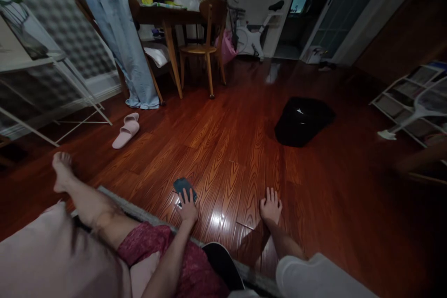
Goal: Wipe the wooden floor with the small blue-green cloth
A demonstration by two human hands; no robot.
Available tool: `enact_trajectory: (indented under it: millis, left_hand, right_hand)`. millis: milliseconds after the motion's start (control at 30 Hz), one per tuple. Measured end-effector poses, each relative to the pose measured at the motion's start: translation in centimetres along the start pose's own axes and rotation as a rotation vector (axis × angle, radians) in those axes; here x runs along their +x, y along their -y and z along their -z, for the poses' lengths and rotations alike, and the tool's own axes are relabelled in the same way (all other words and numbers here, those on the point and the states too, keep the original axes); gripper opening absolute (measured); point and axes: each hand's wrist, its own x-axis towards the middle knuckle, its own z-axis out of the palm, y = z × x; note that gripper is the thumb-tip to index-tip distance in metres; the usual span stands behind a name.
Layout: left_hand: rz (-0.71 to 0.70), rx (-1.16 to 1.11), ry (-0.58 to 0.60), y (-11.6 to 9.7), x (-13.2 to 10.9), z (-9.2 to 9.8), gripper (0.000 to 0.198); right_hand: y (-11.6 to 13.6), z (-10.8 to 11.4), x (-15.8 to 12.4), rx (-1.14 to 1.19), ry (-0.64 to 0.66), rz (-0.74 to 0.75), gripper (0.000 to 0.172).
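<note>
My left hand has its fingers spread over the lower end of a dark phone. Whether the fingertips rest on the phone or hover just above it I cannot tell. Farther right, my right hand stretches out over the reddish wooden floor, fingers slightly apart and nothing in them. A black, glossy bag-like bundle sits on the floor ahead of my right hand.
A pink slipper lies left, near a chair draped with jeans. Behind stand a wooden chair, a table and a white exercise bike. A white shelf rack stands right; a pale cushion is close on the left.
</note>
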Motion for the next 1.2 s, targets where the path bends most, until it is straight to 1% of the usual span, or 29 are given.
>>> enact_trajectory:
  millis: [67, 100, 133, 200, 300, 367, 433, 500, 567, 667, 733, 767, 800, 867, 933, 967, 1033, 1133, 1200]
  left_hand:
    - [-0.021, -0.002, 0.003, -0.7, -0.7, -0.6, 0.066]
    - [-0.065, -0.006, 0.012, -1.4, -1.3, -0.9, 0.069]
    - [-0.135, -0.011, 0.025, -2.3, -1.9, -1.2, 0.071]
    - [-0.330, -0.027, 0.063, -4.2, -3.4, -1.7, 0.075]
    - [-0.621, -0.063, 0.165, -6.6, -5.3, -2.1, 0.077]
    - [-0.728, -0.080, 0.218, -7.4, -6.0, -2.1, 0.076]
    - [-0.756, -0.079, 0.235, -7.5, -5.8, -1.8, 0.071]
    - [-0.706, -0.069, 0.208, -6.9, -4.9, -1.2, 0.065]
    - [-0.586, -0.061, 0.150, -5.6, -3.5, -0.4, 0.062]
    - [-0.299, -0.036, 0.055, -3.0, -1.5, 0.9, 0.061]
    - [-0.115, -0.011, 0.026, -1.4, -0.7, 1.6, 0.060]
    - [-0.051, -0.002, 0.022, -0.9, -0.5, 1.7, 0.060]
    - [-0.009, 0.004, 0.023, -0.7, -0.5, 1.8, 0.060]
    - [0.002, 0.009, 0.031, -0.9, -0.9, 1.7, 0.062]
    - [-0.079, 0.003, 0.049, -1.9, -1.7, 1.2, 0.065]
    - [-0.156, -0.006, 0.058, -2.6, -2.2, 0.9, 0.067]
    - [-0.371, -0.043, 0.091, -4.1, -3.4, 0.3, 0.072]
    - [-0.709, -0.116, 0.188, -6.3, -5.4, -0.4, 0.076]
    - [-0.859, -0.141, 0.255, -7.3, -6.4, -0.6, 0.075]
  right_hand:
    - [-0.1, -0.1, 0.0, 0.010, -0.001, -0.002, 0.064]
    - [-0.1, -0.1, 0.0, 0.014, -0.001, -0.002, 0.064]
    - [-0.1, -0.1, 0.0, 0.016, -0.002, -0.003, 0.064]
    - [0.0, 0.0, 0.0, 0.015, -0.003, -0.004, 0.064]
    - [0.1, 0.3, 0.0, 0.007, -0.008, -0.004, 0.064]
    - [0.1, 0.4, -0.1, 0.002, -0.007, -0.005, 0.064]
    - [0.2, 0.4, -0.1, 0.002, -0.005, -0.003, 0.064]
    - [0.2, 0.5, -0.1, 0.004, -0.004, -0.005, 0.065]
    - [0.3, 0.6, -0.1, 0.003, -0.001, -0.007, 0.064]
    - [0.4, 0.8, -0.1, -0.003, 0.014, -0.009, 0.064]
    - [0.4, 0.9, -0.1, -0.010, 0.018, -0.009, 0.064]
    - [0.4, 0.9, -0.1, -0.014, 0.015, -0.009, 0.064]
    - [0.4, 0.9, -0.1, -0.017, 0.010, -0.007, 0.064]
    - [0.4, 0.8, -0.1, -0.020, -0.003, -0.002, 0.064]
    - [0.4, 0.7, -0.1, -0.019, -0.014, -0.001, 0.064]
    - [0.3, 0.6, -0.1, -0.018, -0.017, -0.002, 0.064]
    - [0.2, 0.4, -0.1, -0.017, -0.018, -0.002, 0.063]
    - [0.1, 0.3, -0.1, -0.021, -0.009, 0.004, 0.064]
    - [0.1, 0.3, 0.0, -0.019, -0.006, 0.004, 0.064]
